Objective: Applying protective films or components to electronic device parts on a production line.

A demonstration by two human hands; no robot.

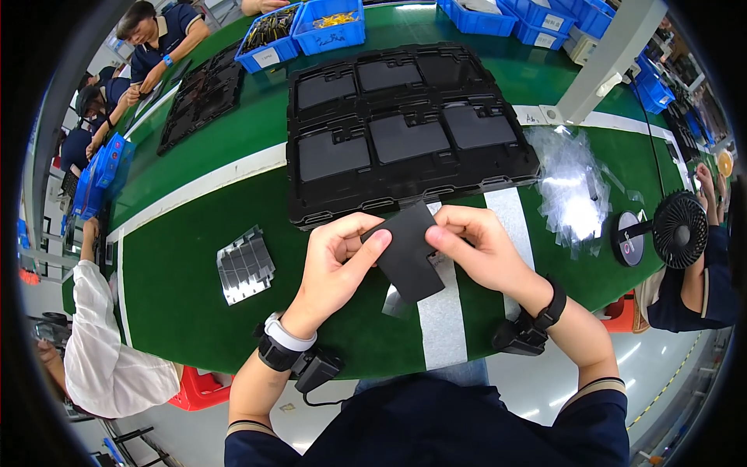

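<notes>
Between my two hands is a thin, flat black plate with a notch cut in its right edge (pixel 406 253), tilted above the green bench. My left hand (pixel 333 261) pinches its left edge, thumb on top. At the upper right edge, my right hand (pixel 484 251) grips it with thumb and fingers. Just beyond my fingers lies a black moulded tray (pixel 298 183), its pockets holding similar dark plates (pixel 334 154). Under the plate's lower end, a small clear film piece (pixel 394 303) shows partly. A sheet of silvery-black strips (pixel 245 266) rests left of my left hand.
Clear film pieces (pixel 572 191) are heaped right of the tray, near a small black fan (pixel 678 227) and a metal post (pixel 603 70). Blue bins (pixel 331 35) stand at the back. Another black tray (pixel 204 97) lies far left. Co-workers sit around the bench.
</notes>
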